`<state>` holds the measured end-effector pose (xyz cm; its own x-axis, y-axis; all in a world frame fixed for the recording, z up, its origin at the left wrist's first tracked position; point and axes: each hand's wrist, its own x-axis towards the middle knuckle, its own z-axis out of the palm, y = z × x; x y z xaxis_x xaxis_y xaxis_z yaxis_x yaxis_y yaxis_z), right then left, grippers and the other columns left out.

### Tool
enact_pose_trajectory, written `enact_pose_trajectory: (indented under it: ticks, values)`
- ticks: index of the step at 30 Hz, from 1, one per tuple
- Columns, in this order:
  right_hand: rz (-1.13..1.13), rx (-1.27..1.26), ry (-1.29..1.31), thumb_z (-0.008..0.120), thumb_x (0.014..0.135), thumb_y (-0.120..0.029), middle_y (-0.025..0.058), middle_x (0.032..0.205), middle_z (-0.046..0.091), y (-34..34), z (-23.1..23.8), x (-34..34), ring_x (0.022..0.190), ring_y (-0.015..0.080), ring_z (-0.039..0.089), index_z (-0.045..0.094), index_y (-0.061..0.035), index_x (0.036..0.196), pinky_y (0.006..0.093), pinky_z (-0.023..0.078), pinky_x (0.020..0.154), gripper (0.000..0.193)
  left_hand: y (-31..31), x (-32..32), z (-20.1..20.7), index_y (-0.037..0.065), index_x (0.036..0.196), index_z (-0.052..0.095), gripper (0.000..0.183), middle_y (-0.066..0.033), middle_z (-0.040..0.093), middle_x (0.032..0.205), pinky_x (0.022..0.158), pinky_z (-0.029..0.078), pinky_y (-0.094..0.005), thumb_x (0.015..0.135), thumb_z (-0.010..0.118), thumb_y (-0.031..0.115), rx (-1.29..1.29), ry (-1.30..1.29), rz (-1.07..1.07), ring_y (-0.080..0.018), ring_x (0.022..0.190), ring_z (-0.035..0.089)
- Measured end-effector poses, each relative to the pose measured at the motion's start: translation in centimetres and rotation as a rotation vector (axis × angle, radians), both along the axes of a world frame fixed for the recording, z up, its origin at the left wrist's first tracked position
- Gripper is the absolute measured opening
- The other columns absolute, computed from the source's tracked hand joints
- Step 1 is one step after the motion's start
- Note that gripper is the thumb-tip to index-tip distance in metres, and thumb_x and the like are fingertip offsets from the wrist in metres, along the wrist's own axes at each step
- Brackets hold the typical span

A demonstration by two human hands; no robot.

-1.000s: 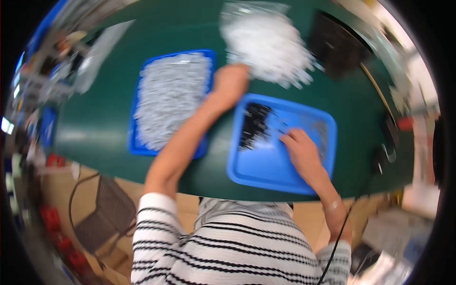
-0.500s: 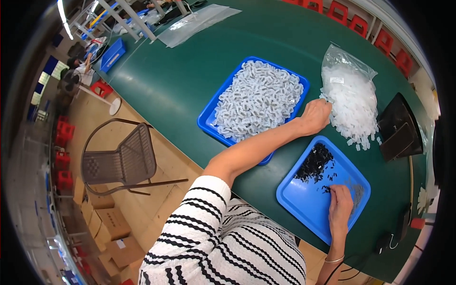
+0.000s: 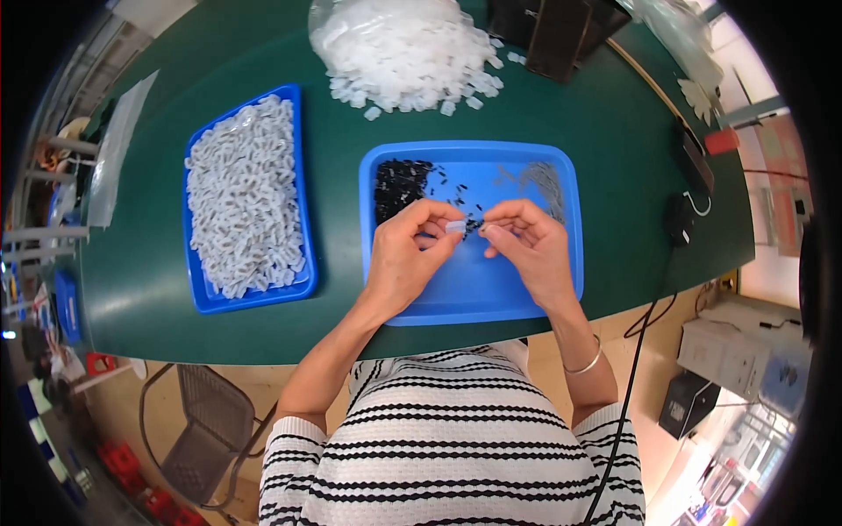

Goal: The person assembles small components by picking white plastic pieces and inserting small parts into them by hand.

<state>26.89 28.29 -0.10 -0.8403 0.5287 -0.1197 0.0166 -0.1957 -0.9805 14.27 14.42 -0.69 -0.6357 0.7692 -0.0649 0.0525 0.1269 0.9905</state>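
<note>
My left hand (image 3: pixel 410 252) pinches a small whitish translucent plastic piece (image 3: pixel 455 226) between thumb and fingertips, above a blue tray (image 3: pixel 421 313). Close beside it on the right, my right hand (image 3: pixel 532 247) has its thumb and forefinger pressed together; a tiny dark bit shows at the tips, too small to name. Small black parts (image 3: pixel 399 186) are heaped in the tray's far left corner, with some scattered toward the middle. Thin grey pins (image 3: pixel 542 182) lie in the far right corner. The two hands are near each other but apart.
A second blue tray (image 3: pixel 309 279) on the left is piled with whitish plastic pieces (image 3: pixel 241 197). Beyond the trays, an opened clear bag (image 3: pixel 399 53) spills similar pieces onto the green table (image 3: pixel 342 342). A dark box-like holder (image 3: pixel 556 39) and a black cable (image 3: pixel 638 351) are also around.
My left hand has come from the bag of whitish pieces to the tray, now holding one piece. My right hand has moved in beside it. The view has turned to the right.
</note>
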Motion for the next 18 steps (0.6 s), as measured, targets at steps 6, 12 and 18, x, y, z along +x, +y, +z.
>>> enact_pose_trajectory:
  ticks: [6, 12, 18]
  values:
    - [-0.095, 0.091, -0.003, 0.063, 0.09, 0.001, 0.0055, 0.092, 0.066, -1.04, -0.83, 0.33, 0.084, 0.0092, 0.062, 0.063, 0.0027, 0.105, 0.0233, 0.054, 0.07, 0.016, 0.34, 0.53, -0.68, -0.001, 0.103, 0.063, 0.018, -0.0052, 0.065, 0.09, 0.07, 0.055, -0.0214, 0.085, 0.066, -0.004, 0.047, -0.184, -0.009, -0.0091, 0.08, 0.065]
    - [-0.097, 0.178, 0.003, 0.062, 0.089, 0.003, 0.0048, 0.089, 0.066, -1.16, -0.83, 0.4, 0.08, 0.0078, 0.061, 0.06, 0.0007, 0.111, 0.0224, 0.053, 0.07, 0.022, 0.13, 0.55, -0.38, -0.001, 0.104, 0.063, 0.019, -0.0064, 0.066, 0.091, 0.07, 0.056, -0.0216, 0.085, 0.067, -0.003, 0.02, -0.198, -0.009, -0.0111, 0.082, 0.068]
    - [-0.091, 0.14, 0.004, 0.064, 0.088, 0.003, 0.0041, 0.09, 0.066, -1.23, -0.78, 0.25, 0.08, 0.0075, 0.06, 0.058, -0.0001, 0.114, 0.0222, 0.053, 0.071, 0.027, 0.01, 0.42, -0.35, 0.0, 0.106, 0.064, 0.022, -0.0057, 0.067, 0.089, 0.068, 0.055, -0.0211, 0.085, 0.067, -0.003, 0.04, -0.19, -0.015, -0.0097, 0.078, 0.067]
